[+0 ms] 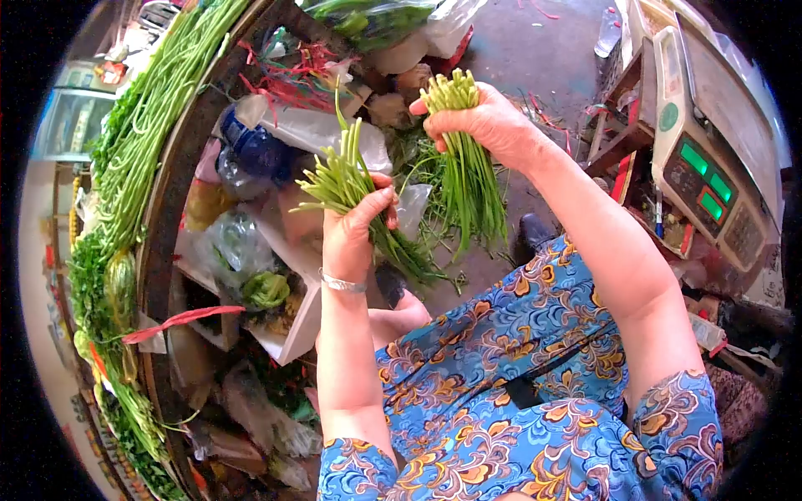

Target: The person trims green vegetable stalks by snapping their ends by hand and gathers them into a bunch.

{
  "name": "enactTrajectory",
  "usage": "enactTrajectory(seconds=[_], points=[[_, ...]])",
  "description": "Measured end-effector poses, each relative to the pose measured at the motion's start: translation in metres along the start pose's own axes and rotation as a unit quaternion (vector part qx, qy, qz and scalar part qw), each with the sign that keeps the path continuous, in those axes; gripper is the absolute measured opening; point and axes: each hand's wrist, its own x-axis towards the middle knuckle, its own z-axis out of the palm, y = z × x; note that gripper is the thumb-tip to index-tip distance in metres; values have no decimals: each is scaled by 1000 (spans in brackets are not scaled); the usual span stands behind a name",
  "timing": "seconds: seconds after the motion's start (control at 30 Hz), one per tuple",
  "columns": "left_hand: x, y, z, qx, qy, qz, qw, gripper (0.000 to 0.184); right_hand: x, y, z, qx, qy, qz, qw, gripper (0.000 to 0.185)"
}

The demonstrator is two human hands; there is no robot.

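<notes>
My left hand (361, 224), with a silvery band at the wrist, is closed around a bunch of green stems (338, 179). Their pale cut ends fan out up and to the left, and one longer stem sticks up above the others. The greener ends hang below my fist. My right hand (493, 125) grips a second, thicker bunch of green stems (472, 188) near its cut ends. This bunch hangs down with its thin dark green ends loose. The two bunches are held apart, over the floor in front of my lap.
Long green stalks (159, 134) and leafy greens lie along a curved shelf at left. Below it are a white foam box (288, 326), plastic bags and red ties (309, 75). Loose greens (409, 154) lie on the floor. A scale (710, 159) with green displays stands at right.
</notes>
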Motion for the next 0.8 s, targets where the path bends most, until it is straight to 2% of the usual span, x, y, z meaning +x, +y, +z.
enactTrajectory(seconds=[0.03, 0.3, 0.43, 0.57, 0.63, 0.7, 0.8], points=[[-1, -2, 1, 2, 1, -9, 1000, 17, 2, 0, -2, 26, 19, -8, 999, 23], [-1, -12, 1, 43, -75, -57, 995, 20, -1, -5, 5, 46, -12, -58, 997, 25], [0, -13, -1, 120, -111, -93, 982, 22, -1, -4, -1, 37, -70, -57, 995, 26], [0, -11, -5, 49, -74, -73, 993, 22, 1, -2, -7, 24, -39, -52, 998, 19], [0, -1, -5, 27, -23, -51, 998, 22, 1, -5, -13, -14, 25, -60, 998, 14], [4, 0, -15, -14, -13, -29, 999, 20, 2, -4, -19, -19, 48, -85, 995, 17], [7, -6, -35, 6, 0, -36, 999, 20, 1, -4, -24, -8, 146, -94, 985, 17]])
